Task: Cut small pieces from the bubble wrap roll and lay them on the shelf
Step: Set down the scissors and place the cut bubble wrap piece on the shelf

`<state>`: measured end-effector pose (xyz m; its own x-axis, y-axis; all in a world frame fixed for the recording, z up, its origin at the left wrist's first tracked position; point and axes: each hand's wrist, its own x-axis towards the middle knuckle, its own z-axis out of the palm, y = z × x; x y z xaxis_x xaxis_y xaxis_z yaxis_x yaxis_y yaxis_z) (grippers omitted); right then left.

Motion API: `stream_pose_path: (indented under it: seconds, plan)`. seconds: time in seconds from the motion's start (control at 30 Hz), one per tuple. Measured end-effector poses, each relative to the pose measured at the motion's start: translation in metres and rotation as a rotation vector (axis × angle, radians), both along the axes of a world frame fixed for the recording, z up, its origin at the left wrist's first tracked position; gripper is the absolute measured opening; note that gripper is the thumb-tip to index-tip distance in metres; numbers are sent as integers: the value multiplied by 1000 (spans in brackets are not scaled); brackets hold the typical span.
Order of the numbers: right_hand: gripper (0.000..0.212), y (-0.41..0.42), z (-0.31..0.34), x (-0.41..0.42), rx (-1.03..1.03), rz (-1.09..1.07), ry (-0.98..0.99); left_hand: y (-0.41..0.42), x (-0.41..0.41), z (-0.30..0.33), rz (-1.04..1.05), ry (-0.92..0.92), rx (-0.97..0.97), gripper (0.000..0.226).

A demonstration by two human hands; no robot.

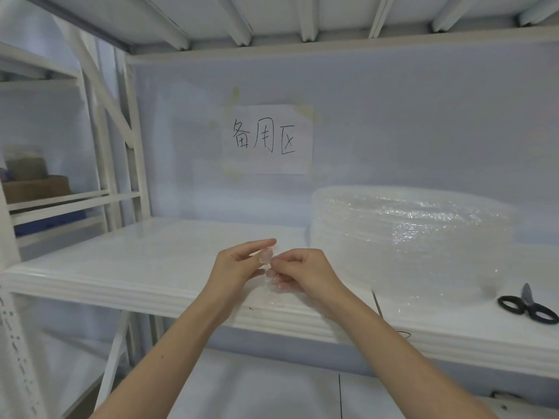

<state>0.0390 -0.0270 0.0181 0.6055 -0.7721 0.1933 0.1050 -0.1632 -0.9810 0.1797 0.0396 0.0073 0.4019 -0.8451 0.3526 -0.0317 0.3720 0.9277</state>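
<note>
A big clear bubble wrap roll lies on its side on the white shelf, at the right. Its loose end trails left toward the shelf's front edge. My left hand and my right hand meet above the shelf's front, just left of the roll. Both pinch the transparent edge of the loose bubble wrap between fingertips. Black-handled scissors lie shut on the shelf at the far right, apart from both hands.
A paper sign with handwritten characters is taped to the back wall. Another white rack with cardboard boxes stands at the left. A lower shelf shows beneath my arms, and metal beams run overhead.
</note>
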Motion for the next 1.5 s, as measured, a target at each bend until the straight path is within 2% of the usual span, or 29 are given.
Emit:
stream_pose_path:
  seconds: [0.2,0.33,0.43,0.57,0.83,1.17,1.3,1.5]
  plan:
    - [21,2,-1,5,73,3,-41,3,-1,0,-20,-16,-10,24]
    - [12,2,-3,5,92,-10,-72,3,-1,-3,-33,23,-14,20]
    - [14,1,-4,5,116,-16,-116,4,-2,-4,-63,44,-11,19]
    - [8,-1,-5,5,132,-32,-145,5,-2,-5,-66,-3,-7,22]
    - [17,-4,-6,3,189,-41,-202,8,-4,-5,-86,-70,8,25]
    - [10,-3,0,-2,299,10,-264,7,-2,-6,-100,-112,32,27]
    - [16,-3,-1,-2,283,24,-264,8,-3,-5,-106,-116,48,23]
    - [10,-5,-5,0,265,-12,-263,13,-3,0,-127,-166,109,34]
